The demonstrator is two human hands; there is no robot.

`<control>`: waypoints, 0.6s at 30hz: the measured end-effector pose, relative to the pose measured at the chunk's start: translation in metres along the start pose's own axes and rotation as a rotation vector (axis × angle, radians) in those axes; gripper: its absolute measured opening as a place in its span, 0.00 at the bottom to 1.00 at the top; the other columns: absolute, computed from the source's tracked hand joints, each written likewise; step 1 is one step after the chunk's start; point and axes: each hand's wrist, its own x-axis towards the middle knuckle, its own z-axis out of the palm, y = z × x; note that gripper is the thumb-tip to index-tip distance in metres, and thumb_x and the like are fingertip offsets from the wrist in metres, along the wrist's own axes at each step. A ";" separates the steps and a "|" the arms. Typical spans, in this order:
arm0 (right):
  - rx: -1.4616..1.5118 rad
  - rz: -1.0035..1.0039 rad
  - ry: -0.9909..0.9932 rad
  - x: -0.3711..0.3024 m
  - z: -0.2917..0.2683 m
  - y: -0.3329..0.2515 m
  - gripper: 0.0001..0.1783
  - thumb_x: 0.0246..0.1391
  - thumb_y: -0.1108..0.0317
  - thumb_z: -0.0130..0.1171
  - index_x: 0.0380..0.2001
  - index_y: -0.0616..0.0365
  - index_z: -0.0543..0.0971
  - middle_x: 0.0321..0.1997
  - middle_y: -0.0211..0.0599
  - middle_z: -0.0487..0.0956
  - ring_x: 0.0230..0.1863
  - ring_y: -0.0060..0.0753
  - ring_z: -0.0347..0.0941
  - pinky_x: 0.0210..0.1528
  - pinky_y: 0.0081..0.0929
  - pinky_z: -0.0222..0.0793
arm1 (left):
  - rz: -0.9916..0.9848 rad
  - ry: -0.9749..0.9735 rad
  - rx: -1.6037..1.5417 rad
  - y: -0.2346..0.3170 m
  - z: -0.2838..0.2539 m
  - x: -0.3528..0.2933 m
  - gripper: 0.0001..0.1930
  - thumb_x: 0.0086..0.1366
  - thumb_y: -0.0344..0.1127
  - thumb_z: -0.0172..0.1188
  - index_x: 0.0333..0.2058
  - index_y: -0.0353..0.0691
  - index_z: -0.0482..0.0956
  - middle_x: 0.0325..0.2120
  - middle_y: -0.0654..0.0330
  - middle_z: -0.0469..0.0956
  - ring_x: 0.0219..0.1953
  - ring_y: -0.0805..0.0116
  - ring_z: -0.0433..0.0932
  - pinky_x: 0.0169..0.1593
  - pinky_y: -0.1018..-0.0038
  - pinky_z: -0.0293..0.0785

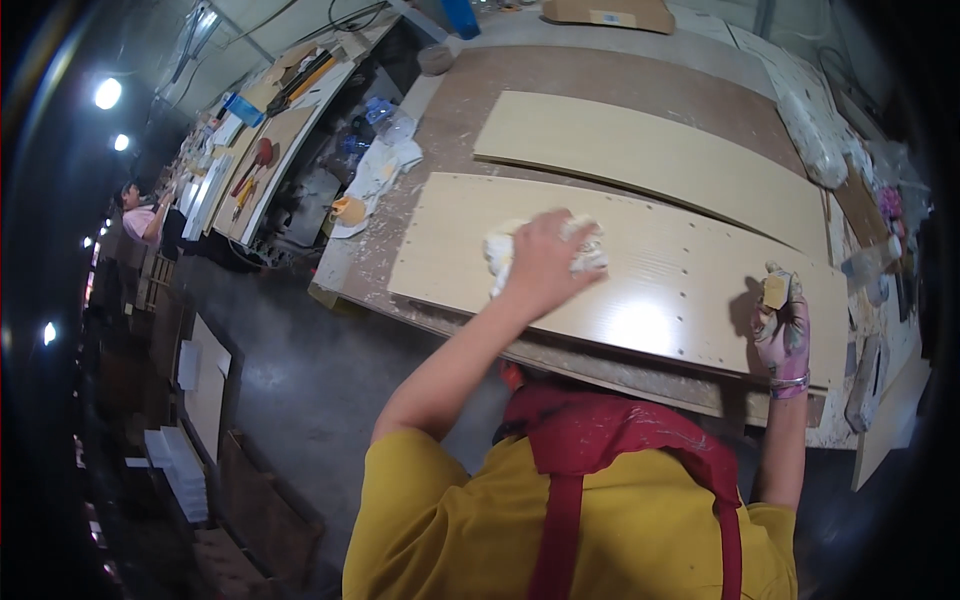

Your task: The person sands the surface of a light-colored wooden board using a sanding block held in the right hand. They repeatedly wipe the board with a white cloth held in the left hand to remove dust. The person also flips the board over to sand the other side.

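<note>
A crumpled white rag [520, 252] lies near the centre of the frame, pressed flat under the left hand [545, 262], whose fingers spread over it and hide most of it. It sits on the nearer of two pale wooden panels [640, 290], a long board with small drilled holes scattered across its face. The second pale panel [650, 150] lies just beyond it, toward the upper middle, slightly apart from the first. Both rest on a brown workbench [560, 80] dusted with white.

At the right of the frame the right hand [782, 335], in a pink patterned glove, is closed around a small tan object [775, 290] at the near panel's right end; what that object is cannot be made out. One bracelet circles that wrist.

The person's yellow shirt and red apron straps fill the lower middle and cover the bench's front edge. At the upper left, one other person in pink [140, 218] stands by a long cluttered bench [265, 150]. Stacked boards [205, 380] lean in the dark lower left, hard to count.
</note>
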 end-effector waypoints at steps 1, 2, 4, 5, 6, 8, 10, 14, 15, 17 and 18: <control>0.024 0.024 0.067 0.012 0.033 0.015 0.23 0.67 0.58 0.42 0.59 0.60 0.67 0.38 0.36 0.80 0.28 0.32 0.78 0.29 0.28 0.79 | 0.041 -0.045 0.077 -0.009 0.005 -0.015 0.33 0.48 0.57 0.67 0.52 0.50 0.76 0.53 0.50 0.69 0.57 0.49 0.64 0.56 0.44 0.59; 0.019 0.017 0.035 0.026 0.052 0.027 0.23 0.67 0.59 0.42 0.59 0.60 0.67 0.38 0.36 0.80 0.28 0.32 0.78 0.30 0.28 0.79 | 0.067 -0.066 0.114 -0.012 0.002 -0.020 0.32 0.49 0.59 0.65 0.54 0.58 0.75 0.57 0.51 0.65 0.62 0.45 0.59 0.57 0.36 0.54; 0.000 0.026 -0.025 0.050 0.086 0.055 0.22 0.67 0.59 0.44 0.59 0.60 0.67 0.38 0.37 0.79 0.29 0.33 0.78 0.30 0.28 0.80 | 0.119 -0.124 0.051 -0.023 -0.012 -0.025 0.34 0.50 0.60 0.64 0.57 0.61 0.72 0.60 0.49 0.62 0.63 0.40 0.58 0.57 0.38 0.57; -0.030 0.043 -0.084 0.067 0.107 0.071 0.20 0.66 0.60 0.46 0.56 0.59 0.69 0.42 0.38 0.79 0.30 0.34 0.77 0.29 0.28 0.79 | 0.169 -0.129 -0.045 -0.037 -0.013 -0.028 0.29 0.53 0.56 0.65 0.55 0.59 0.74 0.57 0.49 0.65 0.59 0.43 0.63 0.55 0.45 0.62; -0.056 0.051 -0.115 0.081 0.120 0.087 0.22 0.66 0.60 0.46 0.58 0.60 0.68 0.42 0.39 0.79 0.30 0.34 0.77 0.30 0.28 0.79 | 0.242 -0.239 -0.116 -0.042 -0.028 -0.022 0.24 0.55 0.51 0.65 0.49 0.52 0.76 0.50 0.51 0.70 0.51 0.49 0.71 0.51 0.58 0.69; -0.114 0.068 -0.181 0.119 0.153 0.119 0.24 0.66 0.60 0.45 0.60 0.62 0.65 0.43 0.43 0.79 0.31 0.34 0.77 0.32 0.30 0.79 | 0.148 -0.247 -0.245 -0.066 -0.050 -0.031 0.18 0.57 0.47 0.65 0.41 0.43 0.79 0.44 0.54 0.73 0.44 0.54 0.74 0.45 0.66 0.72; -0.086 0.110 -0.154 0.140 0.196 0.143 0.23 0.65 0.57 0.48 0.57 0.58 0.68 0.42 0.39 0.78 0.30 0.32 0.76 0.29 0.26 0.77 | -0.165 -0.216 -0.458 -0.095 -0.104 -0.043 0.17 0.58 0.46 0.64 0.37 0.39 0.79 0.42 0.56 0.73 0.43 0.56 0.75 0.44 0.68 0.72; -0.226 0.150 -0.190 0.181 0.247 0.207 0.22 0.63 0.54 0.51 0.55 0.54 0.71 0.42 0.35 0.78 0.23 0.28 0.74 0.21 0.21 0.73 | -0.518 0.094 -0.700 -0.206 -0.181 -0.128 0.11 0.64 0.32 0.58 0.43 0.34 0.76 0.55 0.60 0.69 0.52 0.71 0.71 0.52 0.74 0.70; -0.249 0.191 -0.193 0.192 0.253 0.223 0.22 0.63 0.54 0.50 0.56 0.54 0.70 0.41 0.33 0.79 0.23 0.26 0.73 0.20 0.20 0.72 | -0.652 0.183 -0.930 -0.225 -0.197 -0.152 0.12 0.65 0.30 0.57 0.46 0.35 0.75 0.56 0.59 0.69 0.52 0.72 0.71 0.52 0.75 0.70; -0.345 0.243 -0.249 0.196 0.279 0.243 0.23 0.64 0.54 0.50 0.57 0.55 0.69 0.40 0.32 0.79 0.22 0.23 0.73 0.19 0.18 0.71 | -0.830 0.355 -1.247 -0.241 -0.227 -0.198 0.13 0.67 0.28 0.54 0.50 0.39 0.73 0.50 0.59 0.75 0.47 0.73 0.75 0.49 0.77 0.72; -0.401 0.242 -0.310 0.199 0.294 0.255 0.23 0.64 0.54 0.49 0.57 0.56 0.69 0.40 0.31 0.79 0.22 0.21 0.73 0.18 0.17 0.71 | -0.845 0.440 -1.181 -0.248 -0.233 -0.211 0.11 0.67 0.31 0.55 0.47 0.40 0.75 0.41 0.62 0.79 0.41 0.76 0.76 0.44 0.79 0.73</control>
